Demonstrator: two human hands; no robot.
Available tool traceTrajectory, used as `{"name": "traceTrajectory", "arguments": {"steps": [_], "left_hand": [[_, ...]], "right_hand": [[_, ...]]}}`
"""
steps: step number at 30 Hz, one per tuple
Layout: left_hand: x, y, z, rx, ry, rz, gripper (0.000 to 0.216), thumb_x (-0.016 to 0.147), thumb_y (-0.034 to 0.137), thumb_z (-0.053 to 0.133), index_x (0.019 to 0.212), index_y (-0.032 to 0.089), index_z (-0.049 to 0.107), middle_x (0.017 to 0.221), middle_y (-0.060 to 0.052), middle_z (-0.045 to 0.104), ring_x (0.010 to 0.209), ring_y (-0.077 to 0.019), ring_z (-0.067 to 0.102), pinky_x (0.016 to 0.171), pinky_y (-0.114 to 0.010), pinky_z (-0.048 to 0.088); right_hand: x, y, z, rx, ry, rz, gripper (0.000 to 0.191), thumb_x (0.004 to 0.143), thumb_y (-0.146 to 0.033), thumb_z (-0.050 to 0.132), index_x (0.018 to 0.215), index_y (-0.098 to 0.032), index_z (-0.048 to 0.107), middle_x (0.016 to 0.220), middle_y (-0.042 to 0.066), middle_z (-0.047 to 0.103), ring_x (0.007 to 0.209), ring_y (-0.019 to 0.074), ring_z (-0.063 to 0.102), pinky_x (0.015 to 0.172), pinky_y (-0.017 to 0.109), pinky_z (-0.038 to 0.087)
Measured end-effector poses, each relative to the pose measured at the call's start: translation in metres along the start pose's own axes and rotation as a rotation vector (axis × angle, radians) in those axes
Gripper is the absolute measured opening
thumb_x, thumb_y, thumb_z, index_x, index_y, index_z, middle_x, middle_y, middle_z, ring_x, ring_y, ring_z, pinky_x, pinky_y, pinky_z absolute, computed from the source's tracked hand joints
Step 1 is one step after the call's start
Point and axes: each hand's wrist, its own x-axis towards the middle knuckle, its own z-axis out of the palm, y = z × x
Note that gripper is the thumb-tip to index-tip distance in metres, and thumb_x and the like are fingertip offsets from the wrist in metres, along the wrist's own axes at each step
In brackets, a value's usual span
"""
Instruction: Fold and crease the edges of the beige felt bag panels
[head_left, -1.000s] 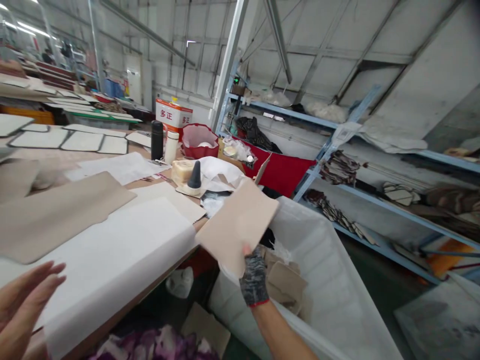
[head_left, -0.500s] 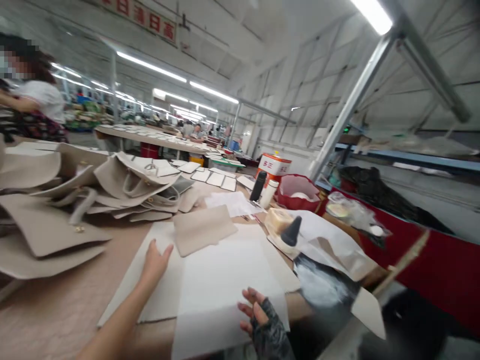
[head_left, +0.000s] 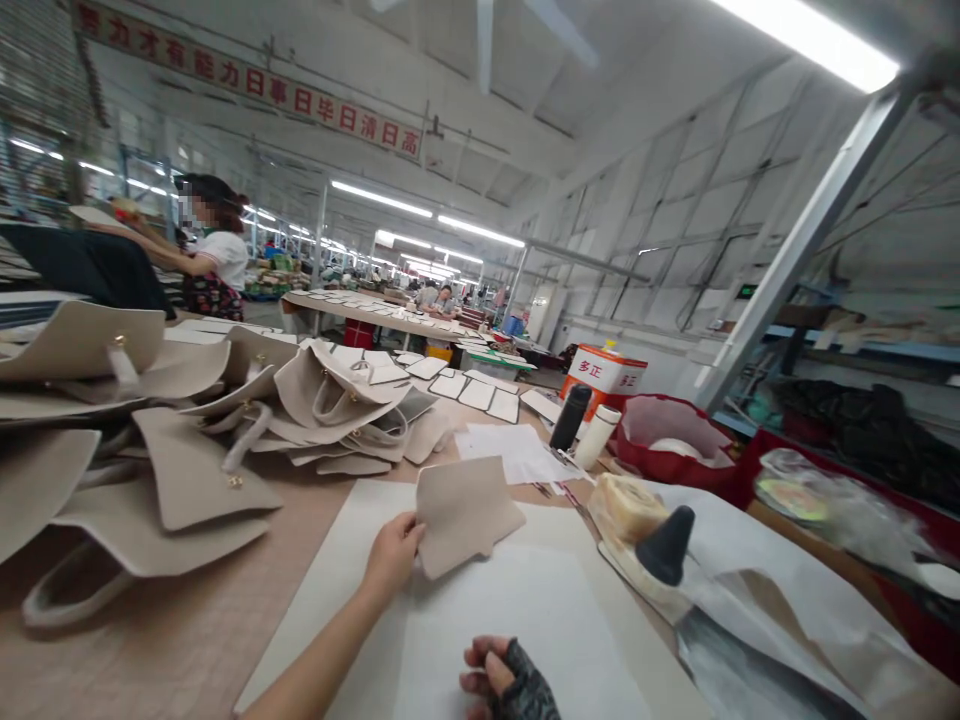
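Observation:
My left hand (head_left: 391, 552) pinches the near left edge of a beige leather piece (head_left: 465, 513) and lifts it off the white sheet (head_left: 517, 620) spread on the table. My right hand (head_left: 504, 683), in a dark fingerless glove, rests on the white sheet at the bottom of the view with its fingers curled under; nothing shows in it. A heap of beige bag panels with straps (head_left: 172, 430) lies to the left of my left hand.
A black cone-shaped tool (head_left: 666, 545) stands on a yellowish block (head_left: 626, 508) to the right. Behind are a black bottle (head_left: 570, 417), a white bottle (head_left: 598, 437), a red basin (head_left: 675, 440) and a red-and-white can (head_left: 604, 373). A person (head_left: 206, 255) works at the far left.
The view swung from the bin at the right back to the table. My right hand let go of the tan panel it held. My left hand took hold of the beige piece and raised its edge.

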Motion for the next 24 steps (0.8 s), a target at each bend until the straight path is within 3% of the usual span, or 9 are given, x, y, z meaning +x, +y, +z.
{"name": "traceTrajectory", "arguments": {"steps": [2,4,7,10,13,16,21,24], "left_hand": [[-0.019,0.005,-0.010,-0.022,-0.002,0.057,0.022,0.073,0.037,0.056,0.077,0.017,0.064,0.071,-0.002,0.067,0.072,-0.0215,0.062,0.059,-0.026,0.048],[-0.041,0.011,-0.026,-0.033,0.018,0.107,0.027,0.072,0.040,0.054,0.084,0.018,0.064,0.083,-0.003,0.069,0.082,-0.0230,0.062,0.068,-0.027,0.049],[-0.076,0.021,-0.053,-0.053,0.123,0.140,0.032,0.069,0.044,0.057,0.088,0.019,0.065,0.095,-0.004,0.069,0.096,-0.0256,0.058,0.082,-0.028,0.046],[-0.108,0.030,-0.078,-0.086,0.196,0.091,0.036,0.061,0.049,0.065,0.083,0.020,0.068,0.090,-0.003,0.070,0.095,-0.0286,0.059,0.079,-0.028,0.049],[-0.131,0.030,-0.098,-0.140,0.220,0.017,0.045,0.050,0.054,0.072,0.079,0.021,0.068,0.085,-0.002,0.071,0.092,-0.0289,0.060,0.074,-0.027,0.051],[-0.142,0.022,-0.111,-0.290,0.213,-0.075,0.054,0.046,0.057,0.074,0.084,0.021,0.066,0.081,0.000,0.071,0.089,-0.0263,0.062,0.071,-0.026,0.052],[-0.157,0.014,-0.125,-0.447,0.175,-0.197,0.056,0.050,0.054,0.076,0.092,0.021,0.061,0.079,0.001,0.071,0.078,-0.0226,0.065,0.063,-0.024,0.053],[-0.167,0.022,-0.134,-0.477,0.064,-0.295,0.053,0.051,0.048,0.078,0.092,0.020,0.061,0.073,0.001,0.071,0.068,-0.0216,0.066,0.055,-0.024,0.051]], "right_hand": [[0.003,-0.012,-0.006,-0.054,0.066,-0.080,0.058,0.043,-0.063,0.074,0.076,-0.017,0.062,0.079,0.008,0.065,0.066,0.0213,0.063,0.046,0.027,0.048],[0.005,-0.032,-0.012,-0.142,0.149,-0.235,0.055,0.050,-0.057,0.073,0.084,-0.017,0.061,0.090,0.010,0.064,0.081,0.0259,0.062,0.060,0.032,0.052],[0.004,-0.066,-0.019,-0.339,0.362,-0.533,0.066,0.059,-0.054,0.066,0.109,-0.013,0.053,0.115,0.016,0.055,0.108,0.0303,0.051,0.087,0.038,0.044],[-0.002,-0.093,-0.024,-0.508,0.510,-0.550,0.065,0.065,-0.054,0.057,0.114,-0.012,0.048,0.119,0.018,0.052,0.111,0.0318,0.048,0.093,0.042,0.037],[-0.015,-0.102,-0.026,-0.514,0.362,-0.496,0.042,0.069,-0.050,0.056,0.096,-0.017,0.055,0.098,0.011,0.063,0.094,0.0285,0.057,0.085,0.039,0.042],[-0.036,-0.099,-0.023,-0.470,0.226,-0.547,0.028,0.071,-0.046,0.057,0.080,-0.019,0.057,0.083,0.006,0.065,0.082,0.0245,0.059,0.079,0.035,0.045],[-0.072,-0.100,-0.018,-0.497,0.231,-0.588,0.027,0.065,-0.043,0.062,0.078,-0.019,0.061,0.083,0.007,0.066,0.084,0.0261,0.058,0.078,0.035,0.046],[-0.084,-0.106,-0.023,-0.532,0.203,-0.602,0.033,0.062,-0.042,0.065,0.086,-0.019,0.065,0.084,0.008,0.067,0.085,0.0274,0.059,0.077,0.037,0.047]]}}
